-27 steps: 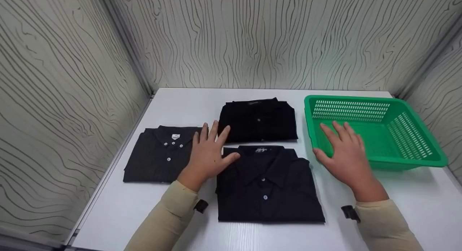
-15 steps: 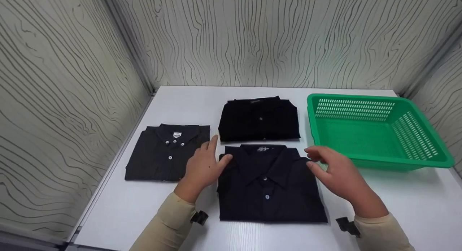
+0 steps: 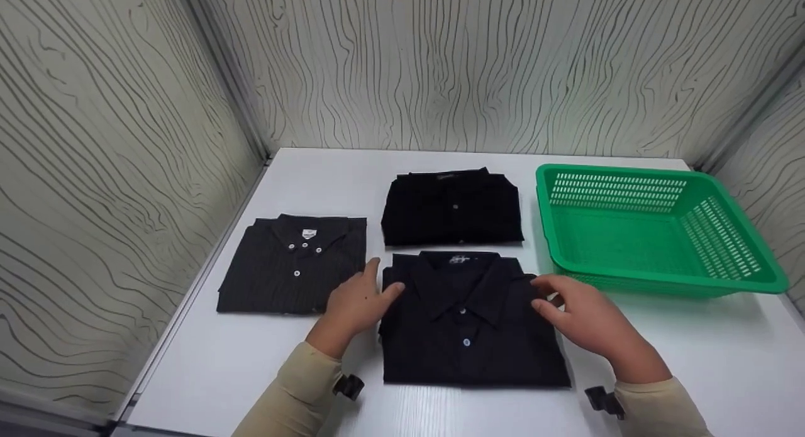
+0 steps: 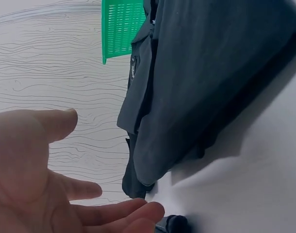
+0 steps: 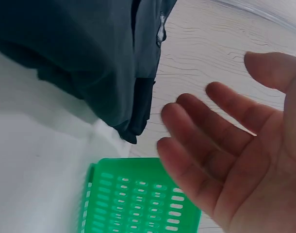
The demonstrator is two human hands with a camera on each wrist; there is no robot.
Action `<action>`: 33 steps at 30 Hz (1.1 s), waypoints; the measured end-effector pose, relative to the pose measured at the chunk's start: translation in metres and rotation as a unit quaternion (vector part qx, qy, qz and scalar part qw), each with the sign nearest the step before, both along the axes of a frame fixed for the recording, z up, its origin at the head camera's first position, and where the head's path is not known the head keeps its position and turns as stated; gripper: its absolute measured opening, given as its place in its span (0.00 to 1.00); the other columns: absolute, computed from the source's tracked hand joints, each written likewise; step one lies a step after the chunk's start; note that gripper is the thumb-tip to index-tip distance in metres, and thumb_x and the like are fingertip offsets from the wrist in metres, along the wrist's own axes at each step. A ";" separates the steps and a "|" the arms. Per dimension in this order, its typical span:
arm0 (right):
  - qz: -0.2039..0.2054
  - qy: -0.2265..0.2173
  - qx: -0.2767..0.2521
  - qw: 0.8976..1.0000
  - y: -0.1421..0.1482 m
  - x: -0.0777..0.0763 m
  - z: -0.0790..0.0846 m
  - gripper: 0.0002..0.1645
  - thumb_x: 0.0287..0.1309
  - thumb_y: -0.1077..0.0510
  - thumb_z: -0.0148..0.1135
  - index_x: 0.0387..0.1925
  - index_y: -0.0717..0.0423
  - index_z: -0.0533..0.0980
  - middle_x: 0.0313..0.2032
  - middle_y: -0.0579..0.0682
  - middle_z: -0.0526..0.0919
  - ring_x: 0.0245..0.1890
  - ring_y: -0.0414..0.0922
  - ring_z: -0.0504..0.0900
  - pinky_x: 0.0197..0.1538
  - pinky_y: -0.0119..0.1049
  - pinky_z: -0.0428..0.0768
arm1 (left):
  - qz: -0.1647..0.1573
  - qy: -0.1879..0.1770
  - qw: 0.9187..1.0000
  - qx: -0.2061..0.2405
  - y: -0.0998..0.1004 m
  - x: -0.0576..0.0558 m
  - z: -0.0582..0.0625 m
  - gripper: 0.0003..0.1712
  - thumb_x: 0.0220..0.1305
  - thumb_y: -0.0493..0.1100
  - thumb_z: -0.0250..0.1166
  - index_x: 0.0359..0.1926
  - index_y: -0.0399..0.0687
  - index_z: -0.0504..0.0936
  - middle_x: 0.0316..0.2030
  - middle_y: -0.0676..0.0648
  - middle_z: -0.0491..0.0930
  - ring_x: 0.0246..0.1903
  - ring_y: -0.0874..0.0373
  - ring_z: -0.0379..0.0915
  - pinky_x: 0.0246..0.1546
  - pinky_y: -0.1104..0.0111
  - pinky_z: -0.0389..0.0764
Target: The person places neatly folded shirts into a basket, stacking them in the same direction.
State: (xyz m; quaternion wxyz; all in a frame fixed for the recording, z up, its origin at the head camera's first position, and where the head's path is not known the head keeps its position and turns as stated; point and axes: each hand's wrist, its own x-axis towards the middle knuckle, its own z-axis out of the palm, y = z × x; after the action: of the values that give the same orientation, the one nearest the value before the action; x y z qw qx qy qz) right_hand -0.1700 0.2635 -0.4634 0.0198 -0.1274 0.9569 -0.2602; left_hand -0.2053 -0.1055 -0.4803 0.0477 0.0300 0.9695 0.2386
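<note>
A folded dark navy shirt [image 3: 468, 361] lies collar-away between my two hands. My left hand [image 3: 355, 302] is at its left edge, thumb spread from the fingers; the left wrist view shows a gap between that hand and the cloth [image 4: 201, 73]. At the shirt's right shoulder, my right hand [image 3: 585, 314] holds its thumb and fingers apart, the fingers slightly bent. In the right wrist view the palm [image 5: 264, 165] holds nothing, with the shirt [image 5: 85, 48] a little way off. Left of my left hand lies a folded dark grey shirt [image 3: 270, 280].
Behind the navy shirt lies a folded black shirt [image 3: 427, 214]. A green plastic basket [image 3: 666, 283] with slotted sides stands at the right, close to my right hand. Wood-grain-patterned panels [image 3: 440, 66] enclose the white table [image 3: 327, 173] at the back and sides.
My right hand has moved left and nearer, from over the basket's near corner to the navy shirt's right shoulder. My left hand has drawn nearer, down along the shirt's left edge, its fingers less spread.
</note>
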 end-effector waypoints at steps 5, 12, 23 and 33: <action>-0.006 -0.028 0.027 0.999 0.006 -0.003 -0.011 0.29 0.60 0.44 0.59 0.58 0.55 0.71 0.51 0.53 0.77 0.45 0.51 0.79 0.40 0.49 0.77 | -0.006 -0.007 1.000 -0.022 0.001 -0.002 -0.006 0.47 0.60 0.70 0.51 0.68 0.40 0.60 0.52 0.35 0.76 0.49 0.42 0.74 0.47 0.50 0.72; -0.046 -0.091 0.029 0.994 0.012 -0.013 -0.032 0.39 0.55 0.37 0.61 0.55 0.63 0.69 0.42 0.56 0.80 0.41 0.52 0.78 0.41 0.51 0.75 | -0.002 -0.029 0.998 -0.047 0.003 -0.009 -0.016 0.50 0.55 0.73 0.54 0.60 0.32 0.68 0.45 0.33 0.78 0.44 0.41 0.76 0.42 0.51 0.74; -0.088 -0.180 -0.044 0.979 0.010 -0.024 -0.042 0.38 0.47 0.34 0.66 0.39 0.64 0.70 0.22 0.53 0.73 0.14 0.45 0.72 0.18 0.41 0.72 | -0.043 -0.091 0.993 -0.055 0.015 -0.017 -0.025 0.39 0.46 0.70 0.66 0.38 0.37 0.80 0.26 0.46 0.77 0.26 0.52 0.72 0.29 0.58 0.74; -0.042 -0.162 -0.046 0.985 0.000 -0.024 -0.045 0.41 0.42 0.38 0.72 0.49 0.63 0.72 0.34 0.50 0.79 0.30 0.45 0.76 0.34 0.41 0.75 | -0.067 -0.047 0.988 -0.134 0.030 -0.014 -0.034 0.39 0.49 0.63 0.68 0.49 0.33 0.76 0.37 0.41 0.80 0.35 0.47 0.78 0.34 0.54 0.77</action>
State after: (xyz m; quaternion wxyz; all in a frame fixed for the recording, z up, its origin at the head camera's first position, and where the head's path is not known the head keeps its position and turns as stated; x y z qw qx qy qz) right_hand -0.1944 0.2632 -0.5081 0.1578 -0.0444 0.9324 -0.3222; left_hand -0.2193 -0.0759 -0.5142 0.1130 0.0768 0.9852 0.1038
